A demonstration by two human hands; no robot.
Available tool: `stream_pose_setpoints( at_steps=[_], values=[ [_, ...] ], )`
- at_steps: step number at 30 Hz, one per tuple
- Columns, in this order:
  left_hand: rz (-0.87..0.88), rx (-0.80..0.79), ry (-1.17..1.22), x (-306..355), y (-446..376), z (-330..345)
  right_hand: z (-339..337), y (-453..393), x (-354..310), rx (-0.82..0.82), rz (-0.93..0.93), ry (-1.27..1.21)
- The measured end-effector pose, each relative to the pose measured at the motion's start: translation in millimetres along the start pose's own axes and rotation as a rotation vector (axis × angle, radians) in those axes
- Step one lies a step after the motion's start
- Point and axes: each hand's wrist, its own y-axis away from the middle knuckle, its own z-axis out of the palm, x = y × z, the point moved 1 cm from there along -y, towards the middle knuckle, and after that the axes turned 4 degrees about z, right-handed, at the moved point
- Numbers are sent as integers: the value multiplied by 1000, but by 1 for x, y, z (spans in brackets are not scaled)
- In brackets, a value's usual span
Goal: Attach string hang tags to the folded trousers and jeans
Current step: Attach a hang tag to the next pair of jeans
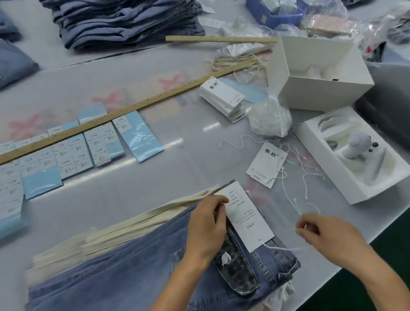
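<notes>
Folded jeans (127,287) at near edge of surface (150,182), on cream trousers (120,231). L hand (207,229) fingers curled, pinching hang tag (246,217) edge at waistband. R hand (327,233) fingers pressed together, pinching white string (286,248) from tag's hole.

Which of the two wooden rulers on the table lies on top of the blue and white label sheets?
The long wooden ruler, nearer the person, lies across the label sheets. The shorter ruler lies farther back, by the stack of jeans.
</notes>
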Motion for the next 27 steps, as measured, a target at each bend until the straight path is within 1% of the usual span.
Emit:
stream_pose_setpoints(
  at_steps=[1,2,4,5,6,7,8,9,10,12,13,14,15,17,18,19,20,24,25,27],
  values=[
    [17,2,-6,-1,1,1,-7,0,11,178,59,-134],
    [35,-19,-14,-1,1,2,-14,2,18,360,94,-319],
    [106,-99,-78,2,2,5,-25,6,15,713,97,-759],
    [159,-149,-134,4,1,8,-31,7,8,869,68,-980],
    [203,-203,-194,8,0,11,-37,8,-2,993,28,-1165],
    [235,-257,-248,12,-2,14,-41,8,-12,1067,-18,-1294],
    [269,-305,-302,16,-4,18,-44,8,-23,1090,-72,-1363],
    [313,-345,-352,20,-5,23,-44,6,-35,1064,-140,-1372],
    [355,-377,-392,24,-6,28,-42,5,-48,998,-216,-1323],
    [380,-393,-419,29,-8,36,-29,-1,-71,811,-349,-1051],
    [360,-366,-430,28,-9,38,-18,-6,-79,704,-389,-879],
    [324,-326,-451,26,-10,37,-4,-12,-83,576,-384,-733],
    [276,-290,-473,23,-11,36,10,-19,-85,426,-326,-637],
    [177,-241,-434,15,-14,33,38,-28,-82,127,-142,-588],
    [143,-220,-367,12,-15,30,50,-29,-79,25,-68,-591],
    [126,-197,-300,10,-16,28,59,-30,-77,-19,-30,-568],
    [128,-178,-264,10,-16,26,64,-29,-75,-15,-22,-521],
    [140,-174,-219,7,-15,23,67,-31,-80,108,-56,-345],
    [126,-185,-171,8,-14,22,67,-31,-81,150,-53,-338],
    [79,-202,-51,7,-16,19,68,-31,-85,229,-37,-404]
  ],
)
